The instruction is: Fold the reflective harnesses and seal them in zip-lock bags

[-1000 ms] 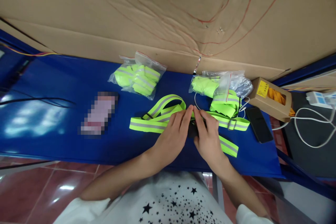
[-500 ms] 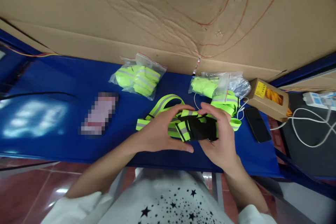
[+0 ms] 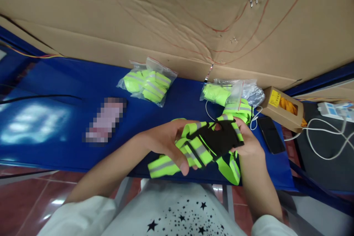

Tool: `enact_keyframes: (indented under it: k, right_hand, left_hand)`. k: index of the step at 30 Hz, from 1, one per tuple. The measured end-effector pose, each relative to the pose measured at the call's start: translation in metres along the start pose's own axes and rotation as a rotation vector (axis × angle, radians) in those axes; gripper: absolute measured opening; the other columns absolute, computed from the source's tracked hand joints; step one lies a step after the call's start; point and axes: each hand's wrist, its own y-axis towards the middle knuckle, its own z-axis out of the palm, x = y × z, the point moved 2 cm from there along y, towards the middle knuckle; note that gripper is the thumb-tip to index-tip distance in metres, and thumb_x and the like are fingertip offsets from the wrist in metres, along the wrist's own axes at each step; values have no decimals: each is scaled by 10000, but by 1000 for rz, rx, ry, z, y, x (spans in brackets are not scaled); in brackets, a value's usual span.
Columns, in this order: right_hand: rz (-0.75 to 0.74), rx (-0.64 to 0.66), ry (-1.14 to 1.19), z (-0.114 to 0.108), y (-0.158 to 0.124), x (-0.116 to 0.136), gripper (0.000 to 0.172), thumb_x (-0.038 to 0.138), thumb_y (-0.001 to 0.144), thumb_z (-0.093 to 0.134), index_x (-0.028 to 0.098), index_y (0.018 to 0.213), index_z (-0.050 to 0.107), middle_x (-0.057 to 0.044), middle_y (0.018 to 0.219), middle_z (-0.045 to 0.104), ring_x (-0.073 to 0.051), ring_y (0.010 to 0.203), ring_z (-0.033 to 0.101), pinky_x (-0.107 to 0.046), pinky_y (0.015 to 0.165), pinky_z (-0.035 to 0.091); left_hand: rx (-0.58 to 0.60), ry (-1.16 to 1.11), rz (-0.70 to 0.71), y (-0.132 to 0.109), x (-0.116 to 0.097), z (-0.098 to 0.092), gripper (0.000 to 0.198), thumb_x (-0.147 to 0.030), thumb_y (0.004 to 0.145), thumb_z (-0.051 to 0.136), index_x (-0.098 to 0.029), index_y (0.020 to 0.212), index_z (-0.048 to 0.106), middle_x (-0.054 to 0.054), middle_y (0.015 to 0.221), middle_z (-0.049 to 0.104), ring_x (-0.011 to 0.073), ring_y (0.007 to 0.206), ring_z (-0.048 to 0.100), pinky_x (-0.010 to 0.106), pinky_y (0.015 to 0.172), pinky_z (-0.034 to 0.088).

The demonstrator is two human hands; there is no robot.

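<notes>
Between both hands hangs a reflective strap harness (image 3: 200,150), neon yellow-green with grey stripes and a black panel. My left hand (image 3: 168,143) is closed around its folded straps, with the thumb lying across the front. My right hand (image 3: 247,138) grips the end by the black panel; most of its fingers are behind the webbing. Loose loops droop below the hands over the front part of the blue table (image 3: 69,81). Behind my right hand lies another bundle of yellow-green strap (image 3: 239,110).
Clear bags of yellow-green straps (image 3: 152,84) (image 3: 218,94) lie along the cardboard wall (image 3: 166,14). On the right are a black phone (image 3: 271,135), an open-windowed carton (image 3: 284,108) and white cables (image 3: 322,155). A pixelated flat object (image 3: 106,120) lies left.
Both hands have lifted the harness off the table and turned it, so the black panel tilts toward me. Straps that lay on the table now hang from the hands.
</notes>
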Motion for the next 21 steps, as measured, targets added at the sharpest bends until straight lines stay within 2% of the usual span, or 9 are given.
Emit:
enact_keyframes:
  k: [2,5,8,10,12,14,17,19,21]
  right_hand:
    - [91,36,47,3,3,3,420,412,589,1007,196,838,746,12,617,705,-125,413,606,-211,384,502]
    - [102,-31,30,5,11,10,347,376,618,990,179,712,721,27,569,667,-96,383,564,-196,382,476]
    - [31,-80,-16,3,17,11,344,427,657,962,176,737,741,-12,652,719,-154,539,674,-277,542,600]
    - [-17,-66,-58,-1,17,7,346,454,715,928,181,873,785,-58,795,778,-207,701,746,-366,711,658]
    - [-76,-59,-92,-5,14,1,384,463,754,904,211,1026,806,-109,1078,803,-262,922,783,-434,855,659]
    - [-140,-59,-125,-9,12,-5,405,501,792,871,252,1105,810,-124,1319,739,-319,1170,736,-488,984,622]
    - [-222,-87,-259,-10,14,-14,388,553,869,784,268,1131,811,-116,1272,760,-343,1290,676,-527,1077,569]
    - [-261,-105,-443,-7,19,-19,344,524,921,735,281,1156,801,-101,1199,783,-325,1296,672,-527,1113,543]
    - [-296,-101,-653,-3,24,-22,305,466,978,675,299,1212,776,-95,1248,768,-306,1346,637,-546,1174,484]
  left_hand:
    - [30,114,-78,1,-7,0,329,-414,792,882,-181,985,752,104,866,797,273,771,787,381,730,642]
    - [-60,264,92,9,-14,-7,271,-444,942,723,-186,1004,780,88,846,791,240,788,779,369,832,615]
    - [-162,423,246,18,-7,-20,317,-452,974,678,-183,1095,794,102,1010,802,236,928,758,375,951,575]
    - [-212,502,298,22,4,-28,368,-494,983,651,-185,1110,804,106,1086,795,252,1013,741,380,987,561]
    - [-285,539,342,24,14,-32,385,-498,988,640,-197,1177,790,97,1131,791,266,1101,726,387,1042,545]
    - [-353,554,393,25,22,-32,403,-468,980,656,-206,1272,749,95,1220,774,281,1211,695,413,1121,510]
    - [-435,580,409,28,29,-27,455,-434,925,731,-199,1314,720,99,1318,743,298,1306,648,459,1202,450]
    - [-521,565,366,30,32,-25,502,-437,857,806,-194,1289,725,101,1298,753,301,1277,667,475,1210,446]
    - [-604,532,314,31,35,-25,567,-451,779,873,-190,1260,727,102,1244,774,308,1241,686,490,1203,453]
